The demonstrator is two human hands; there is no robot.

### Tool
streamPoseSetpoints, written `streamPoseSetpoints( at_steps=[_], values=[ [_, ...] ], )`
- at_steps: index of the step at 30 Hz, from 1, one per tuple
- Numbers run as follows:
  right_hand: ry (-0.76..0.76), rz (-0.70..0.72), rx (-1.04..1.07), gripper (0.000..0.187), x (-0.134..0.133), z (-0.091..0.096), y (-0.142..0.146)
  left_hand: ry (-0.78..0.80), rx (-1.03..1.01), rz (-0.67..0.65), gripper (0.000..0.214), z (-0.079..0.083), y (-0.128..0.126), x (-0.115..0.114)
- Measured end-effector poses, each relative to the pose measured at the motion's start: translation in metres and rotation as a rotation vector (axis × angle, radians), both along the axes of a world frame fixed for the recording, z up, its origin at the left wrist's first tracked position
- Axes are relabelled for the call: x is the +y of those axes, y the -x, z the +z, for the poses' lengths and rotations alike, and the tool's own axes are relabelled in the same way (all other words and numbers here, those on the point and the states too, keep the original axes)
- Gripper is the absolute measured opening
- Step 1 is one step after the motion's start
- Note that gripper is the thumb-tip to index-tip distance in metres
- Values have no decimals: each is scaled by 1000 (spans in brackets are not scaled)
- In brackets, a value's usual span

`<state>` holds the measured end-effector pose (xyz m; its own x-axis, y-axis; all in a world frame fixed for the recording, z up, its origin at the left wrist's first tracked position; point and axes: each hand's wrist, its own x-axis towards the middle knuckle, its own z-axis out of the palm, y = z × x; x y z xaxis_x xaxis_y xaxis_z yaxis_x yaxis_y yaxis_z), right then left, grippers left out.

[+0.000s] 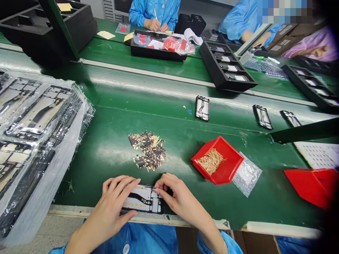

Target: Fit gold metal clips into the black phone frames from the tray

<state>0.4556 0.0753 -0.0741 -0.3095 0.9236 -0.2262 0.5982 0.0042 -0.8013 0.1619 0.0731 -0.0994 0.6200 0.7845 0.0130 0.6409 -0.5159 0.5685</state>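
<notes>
Phone frame (144,200), lying flat at the near edge of the green worktop (182,151), sits between both hands, its inner side facing up. The left hand (116,197) holds it at its left end, fingers over the far edge and thumb at the near edge; the right hand (176,194) has thumb and index fingertips drawn together at the far right corner, and whether they pinch some tiny part I cannot tell. Work on this piece looks under way rather than finished: a dark flex strip and a pale board area already show inside it, but what has been added here cannot be made out. Plenty seems left, judging by the heap of small dark-and-gold parts (152,153) just beyond the hands, the tan slivers (211,161) in the red bin (230,164), and the plastic-wrapped stack of frames (39,109) at the left. Three separate frames lie farther out, the nearest (202,108) roughly ahead and two more toward the right; whether these are complete is unclear. No brand can be read anywhere. Cardboard boxes (287,33) at the back carry pale labels too small to read, and writing on the papers near a co-worker's pen hand (153,24) is likewise illegible.
</notes>
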Motion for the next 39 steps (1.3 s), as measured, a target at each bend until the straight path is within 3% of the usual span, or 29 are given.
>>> streamPoseSetpoints(
  at_steps=[11, 21, 39],
  values=[
    [10, 17, -16, 16, 3, 2, 1, 13, -24, -6, 72, 6, -3, 2],
    [-127, 13, -70, 14, -3, -8, 7, 28, -32, -5, 72, 6, -2, 2],
    [-249, 75, -125, 15, -8, -13, 8, 46, -20, -22, 90, 9, -5, 1]
  ],
)
